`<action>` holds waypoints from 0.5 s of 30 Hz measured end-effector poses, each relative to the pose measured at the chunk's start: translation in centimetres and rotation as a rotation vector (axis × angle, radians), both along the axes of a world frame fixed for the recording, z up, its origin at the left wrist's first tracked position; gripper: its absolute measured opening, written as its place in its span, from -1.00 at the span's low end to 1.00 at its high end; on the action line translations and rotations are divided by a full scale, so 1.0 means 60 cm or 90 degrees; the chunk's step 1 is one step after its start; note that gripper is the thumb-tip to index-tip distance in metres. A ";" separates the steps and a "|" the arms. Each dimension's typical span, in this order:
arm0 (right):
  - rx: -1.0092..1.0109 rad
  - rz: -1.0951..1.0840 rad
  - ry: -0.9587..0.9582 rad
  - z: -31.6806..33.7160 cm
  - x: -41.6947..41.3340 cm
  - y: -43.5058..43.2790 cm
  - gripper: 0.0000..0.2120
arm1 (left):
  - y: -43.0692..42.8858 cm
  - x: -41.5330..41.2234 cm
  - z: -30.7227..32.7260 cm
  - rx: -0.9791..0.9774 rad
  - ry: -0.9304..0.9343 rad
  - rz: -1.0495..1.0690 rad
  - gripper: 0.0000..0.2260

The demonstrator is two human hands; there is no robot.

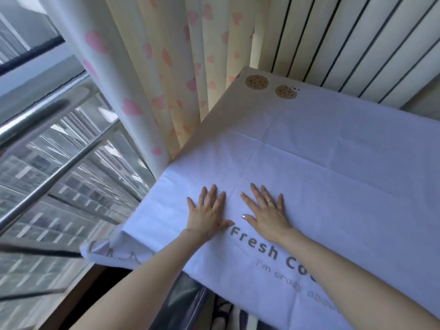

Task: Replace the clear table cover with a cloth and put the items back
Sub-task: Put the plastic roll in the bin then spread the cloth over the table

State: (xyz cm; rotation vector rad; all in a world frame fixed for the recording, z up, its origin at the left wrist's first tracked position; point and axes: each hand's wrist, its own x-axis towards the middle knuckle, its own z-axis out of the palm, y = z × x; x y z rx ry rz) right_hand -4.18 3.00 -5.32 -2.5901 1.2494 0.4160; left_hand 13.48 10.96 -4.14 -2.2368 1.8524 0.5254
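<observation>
A pale lilac cloth (333,163) lies spread over most of the table. Printed grey words show through it near the front. My left hand (207,210) presses flat on the cloth near its left edge, fingers spread and straight. A little to the right, my right hand (266,210) also lies flat on the cloth, fingers spread, a ring on one finger. The cream table top (226,110) with cookie prints (257,82) stays bare along the left side and at the far corner. The cloth's near left corner (102,251) hangs folded over the table's edge.
A curtain (154,67) with pink hearts hangs just left of the table. Beyond it a window with metal rails (59,144) looks out on buildings. A ribbed white wall panel (357,44) stands behind the table. Dark patterned fabric (190,306) lies below the front edge.
</observation>
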 end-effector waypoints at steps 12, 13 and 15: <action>-0.014 -0.080 -0.008 0.007 -0.234 0.253 -0.44 | 0.202 -0.135 0.000 -0.018 -0.013 -0.008 -0.32; -0.030 -0.094 -0.009 0.001 -0.251 0.269 -0.47 | 0.215 -0.138 -0.008 -0.030 0.000 -0.017 -0.34; -0.041 -0.131 -0.021 -0.009 -0.282 0.299 -0.49 | 0.235 -0.144 -0.019 -0.062 0.013 -0.017 -0.37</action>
